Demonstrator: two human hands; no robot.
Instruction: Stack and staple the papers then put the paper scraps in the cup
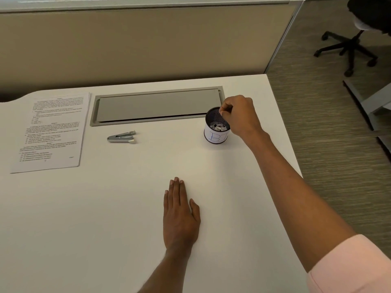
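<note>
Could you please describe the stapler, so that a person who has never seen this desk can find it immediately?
On the white desk, find the long grey cable hatch set into the surface near the far edge. Just in front of its left part lies the stapler, small and silver, on its side. It is the only metal object: the stack of papers lies to its left, the mesh cup far to its right.

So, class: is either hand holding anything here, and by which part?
The left hand lies flat on the desk, empty. The right hand pinches its fingertips over the cup; whether a scrap is held cannot be told.
</note>
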